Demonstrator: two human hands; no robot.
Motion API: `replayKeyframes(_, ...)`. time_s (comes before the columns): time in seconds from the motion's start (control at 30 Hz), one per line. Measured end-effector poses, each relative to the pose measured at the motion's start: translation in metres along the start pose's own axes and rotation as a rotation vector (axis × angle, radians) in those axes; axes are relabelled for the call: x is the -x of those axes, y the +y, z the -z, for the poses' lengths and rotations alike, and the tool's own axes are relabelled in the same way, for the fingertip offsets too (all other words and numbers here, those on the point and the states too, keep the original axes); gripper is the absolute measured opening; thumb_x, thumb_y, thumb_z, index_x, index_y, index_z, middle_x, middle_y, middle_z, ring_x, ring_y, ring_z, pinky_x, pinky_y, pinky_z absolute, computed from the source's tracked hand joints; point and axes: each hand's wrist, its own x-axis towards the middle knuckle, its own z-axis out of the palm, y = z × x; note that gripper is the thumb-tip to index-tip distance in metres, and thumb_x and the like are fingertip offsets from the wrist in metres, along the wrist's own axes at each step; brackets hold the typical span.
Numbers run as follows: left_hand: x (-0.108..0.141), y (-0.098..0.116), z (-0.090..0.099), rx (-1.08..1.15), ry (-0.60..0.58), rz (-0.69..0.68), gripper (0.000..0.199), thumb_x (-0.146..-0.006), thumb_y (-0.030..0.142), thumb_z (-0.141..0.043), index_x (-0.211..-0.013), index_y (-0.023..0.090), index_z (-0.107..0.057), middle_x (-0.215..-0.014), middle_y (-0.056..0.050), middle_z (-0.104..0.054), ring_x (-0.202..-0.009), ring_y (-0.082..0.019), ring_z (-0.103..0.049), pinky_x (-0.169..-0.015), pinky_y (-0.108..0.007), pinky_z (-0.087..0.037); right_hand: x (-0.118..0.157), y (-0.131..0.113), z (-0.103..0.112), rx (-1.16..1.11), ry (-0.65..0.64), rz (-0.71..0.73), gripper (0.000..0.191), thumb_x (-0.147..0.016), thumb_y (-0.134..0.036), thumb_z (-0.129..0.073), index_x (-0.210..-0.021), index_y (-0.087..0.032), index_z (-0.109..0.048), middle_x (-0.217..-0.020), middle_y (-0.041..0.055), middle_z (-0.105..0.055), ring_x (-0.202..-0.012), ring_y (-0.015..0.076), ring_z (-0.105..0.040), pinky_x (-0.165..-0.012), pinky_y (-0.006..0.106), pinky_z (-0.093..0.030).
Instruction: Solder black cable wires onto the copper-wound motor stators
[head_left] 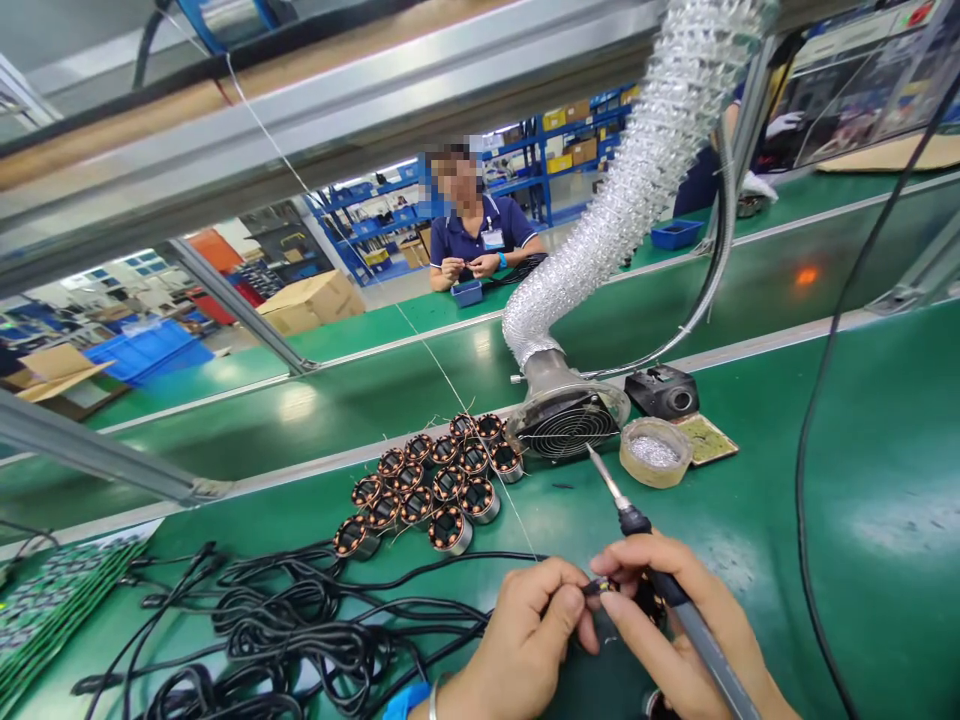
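Observation:
My left hand [525,635], at the bottom centre, pinches the end of a black cable between thumb and fingers. Close beside it on the right, my right hand [694,625] holds a soldering iron [675,590], its tip pointing up and left, away from the cable. The right thumb and index fingertips also touch the cable end. A copper-wound part shows partly behind the right fingers; most of it is hidden. Several round copper-wound stators [450,530] stand in rows on the green bench [862,480]. A thin wire runs down towards my left hand.
Coiled black cables [300,630] and green circuit boards [67,600] lie left. A fume extractor [570,425], a round solder pot [655,452] and a sponge [709,440] are ahead. A black cable hangs right. Another person [480,235] sits opposite.

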Motion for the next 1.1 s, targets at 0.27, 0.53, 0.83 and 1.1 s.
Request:
replayKeyframes(0.27,0.003,0.009,-0.006,-0.018,-0.003,-0.004,0.041,-0.095,0.057,-0.045,-0.103,0.018,-0.051,-0.067,0.003,-0.05,-0.061,-0.012,-0.043,-0.061,-0.024,-0.035,0.0,-0.008,-0.004,0.08,0.039,0.001,0.021,-0.088,-0.016,-0.059,-0.107,-0.025,-0.056,-0.079,-0.002,-0.062,-0.062,0.0097,-0.064,-0.059,0.017,-0.056)
replayKeyframes(0.53,0.003,0.007,-0.012,0.187,0.142,0.096,0.041,-0.096,0.06,-0.041,-0.088,0.02,-0.044,-0.07,0.005,-0.036,-0.062,-0.011,-0.032,-0.06,-0.023,-0.031,0.016,-0.015,-0.019,0.129,0.061,-0.164,0.025,-0.09,-0.026,-0.06,-0.113,-0.024,-0.051,-0.07,-0.004,-0.067,-0.051,0.0097,-0.062,-0.049,0.015,-0.054)
replayKeyframes(0.83,-0.002,0.016,0.017,-0.27,-0.146,0.222,0.034,-0.099,0.047,-0.04,-0.081,0.019,-0.048,-0.075,0.002,-0.049,-0.07,-0.014,-0.042,-0.066,-0.026,-0.035,-0.009,-0.011,0.009,0.322,-0.104,0.111,0.029,-0.09,-0.019,-0.057,-0.119,-0.022,-0.056,-0.088,0.0038,-0.066,-0.076,0.0174,-0.065,-0.067,0.028,-0.056)
replayKeyframes(1.1,0.001,0.029,0.016,-0.334,-0.159,0.181,0.023,-0.099,0.037,-0.041,-0.097,0.02,-0.057,-0.091,-0.003,-0.064,-0.083,-0.019,-0.055,-0.077,-0.03,-0.041,-0.026,-0.01,0.01,0.197,-0.389,0.131,0.023,-0.094,-0.009,-0.046,-0.107,-0.024,-0.058,-0.083,0.0002,-0.065,-0.07,0.0144,-0.058,-0.063,0.025,-0.05)
